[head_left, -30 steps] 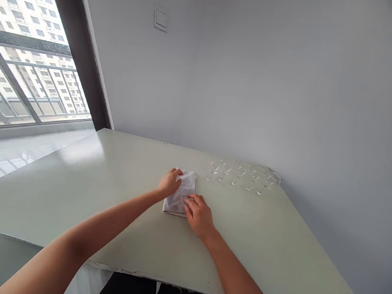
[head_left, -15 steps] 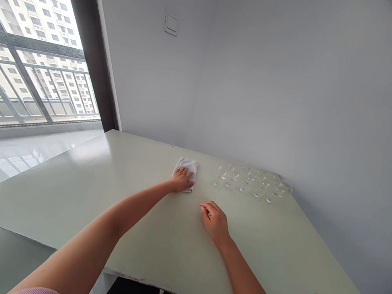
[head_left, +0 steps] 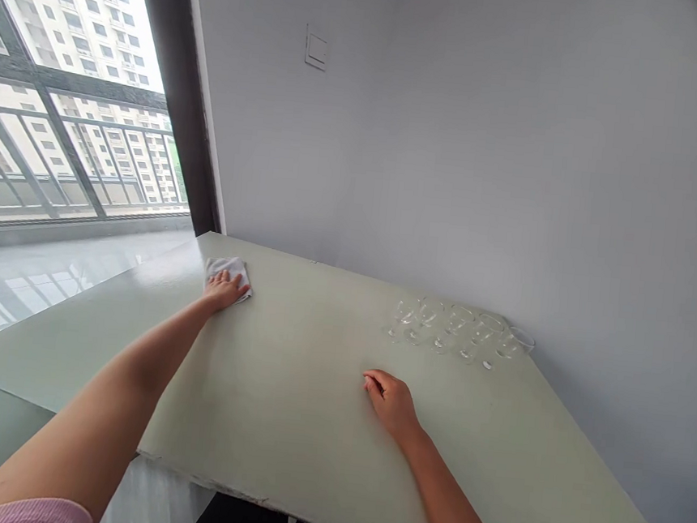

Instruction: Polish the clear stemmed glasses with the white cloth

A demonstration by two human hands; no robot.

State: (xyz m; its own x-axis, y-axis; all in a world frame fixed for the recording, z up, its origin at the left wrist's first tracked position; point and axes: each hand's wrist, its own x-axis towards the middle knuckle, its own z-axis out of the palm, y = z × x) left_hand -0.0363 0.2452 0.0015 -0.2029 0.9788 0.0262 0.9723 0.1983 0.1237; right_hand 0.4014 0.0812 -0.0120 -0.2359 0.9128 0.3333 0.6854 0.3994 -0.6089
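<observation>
Near the far left corner of the pale green tabletop (head_left: pixel 286 419), my left hand (head_left: pixel 224 290) lies flat on a folded white cloth (head_left: pixel 235 266). Its fingers are spread and press the cloth against the surface; part of the cloth is hidden under the palm. My right hand (head_left: pixel 394 404) rests on the table right of centre, fingers curled into a loose fist, with nothing seen in it. Beyond it, apart from both hands, several clear stemmed glasses (head_left: pixel 458 324) stand grouped by the wall.
Grey walls (head_left: pixel 485 159) meet behind the table, with a light switch (head_left: pixel 316 49) on the left one. A dark-framed window (head_left: pixel 88 92) looks out on a railing and buildings. My dark-clothed legs (head_left: pixel 240 521) are below the table's chipped front edge.
My left hand has slid the white cloth left across the tabletop, away from the glasses. My right hand stays nearly in place, still curled. The view has shifted slightly.
</observation>
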